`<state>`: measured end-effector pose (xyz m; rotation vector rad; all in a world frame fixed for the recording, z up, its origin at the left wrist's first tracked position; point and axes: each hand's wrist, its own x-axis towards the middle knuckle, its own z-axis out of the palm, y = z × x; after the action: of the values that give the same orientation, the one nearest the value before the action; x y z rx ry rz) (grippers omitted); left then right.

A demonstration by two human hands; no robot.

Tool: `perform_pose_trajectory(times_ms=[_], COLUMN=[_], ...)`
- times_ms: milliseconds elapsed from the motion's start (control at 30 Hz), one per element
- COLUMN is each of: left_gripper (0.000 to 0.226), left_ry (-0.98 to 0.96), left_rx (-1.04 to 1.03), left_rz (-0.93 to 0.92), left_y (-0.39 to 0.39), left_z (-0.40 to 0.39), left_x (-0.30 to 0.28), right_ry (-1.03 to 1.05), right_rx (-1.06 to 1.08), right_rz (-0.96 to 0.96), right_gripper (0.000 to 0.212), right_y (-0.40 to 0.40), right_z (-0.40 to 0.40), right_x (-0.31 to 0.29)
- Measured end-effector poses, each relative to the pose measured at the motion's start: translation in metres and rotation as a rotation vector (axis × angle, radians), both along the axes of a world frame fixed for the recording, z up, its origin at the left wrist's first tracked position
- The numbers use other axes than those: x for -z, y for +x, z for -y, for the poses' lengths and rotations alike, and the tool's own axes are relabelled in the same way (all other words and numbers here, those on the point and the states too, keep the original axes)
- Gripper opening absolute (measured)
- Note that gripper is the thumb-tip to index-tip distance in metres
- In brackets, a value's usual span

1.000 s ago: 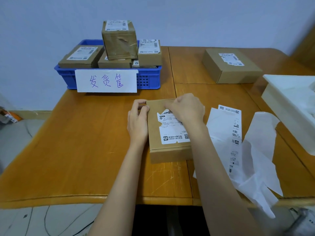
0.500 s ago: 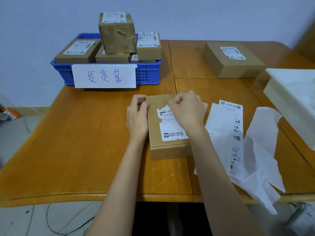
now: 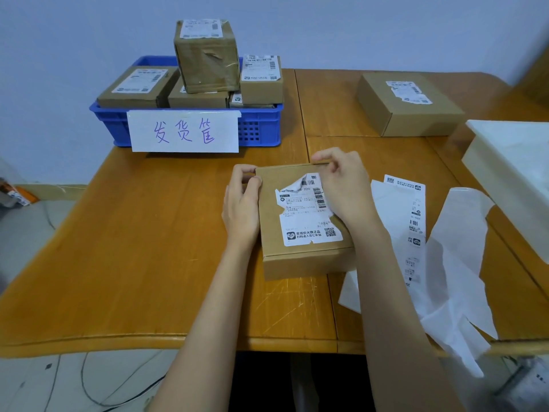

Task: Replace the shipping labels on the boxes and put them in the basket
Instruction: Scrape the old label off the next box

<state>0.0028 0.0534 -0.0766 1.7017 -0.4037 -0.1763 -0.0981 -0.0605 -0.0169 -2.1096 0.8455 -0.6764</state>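
A flat cardboard box [image 3: 306,260] lies on the wooden table in front of me, with a torn white shipping label [image 3: 309,214] on top. The label's upper left corner is peeled and curled up. My left hand [image 3: 242,209] grips the box's left edge, thumb on the lid. My right hand [image 3: 346,188] rests over the box's right side, fingers curled at the far edge; what it pinches is unclear. The blue basket [image 3: 258,130] at the back left holds several labelled boxes. Another cardboard box [image 3: 410,105] with a torn label sits at the back right.
A strip of new labels [image 3: 414,221] and crumpled white backing paper [image 3: 454,269] lie to the right of the box. A white tray [image 3: 511,173] stands at the right edge. A paper sign [image 3: 184,130] hangs on the basket's front.
My right hand has shifted up and away to the box's far edge, uncovering more of the label. The label's upper part now shows, peeled and curled. My left hand stays put.
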Motion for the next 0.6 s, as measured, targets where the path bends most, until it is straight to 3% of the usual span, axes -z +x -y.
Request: perform_pose_trajectory(times_ms=[367, 600], left_gripper=[0.022, 0.019], left_ry=[-0.003, -0.014], left_rx=[-0.034, -0.040], left_rz=[-0.028, -0.019], left_y=[-0.002, -0.002], left_z=[0.001, 0.002], left_x=[-0.002, -0.003], right_ry=[-0.387, -0.448], right_rx=[-0.079, -0.049], right_rz=[-0.117, -0.088], right_gripper=[0.011, 0.012], right_y=[0.007, 0.006], right_z=[-0.005, -0.004], right_x=[0.010, 0.012])
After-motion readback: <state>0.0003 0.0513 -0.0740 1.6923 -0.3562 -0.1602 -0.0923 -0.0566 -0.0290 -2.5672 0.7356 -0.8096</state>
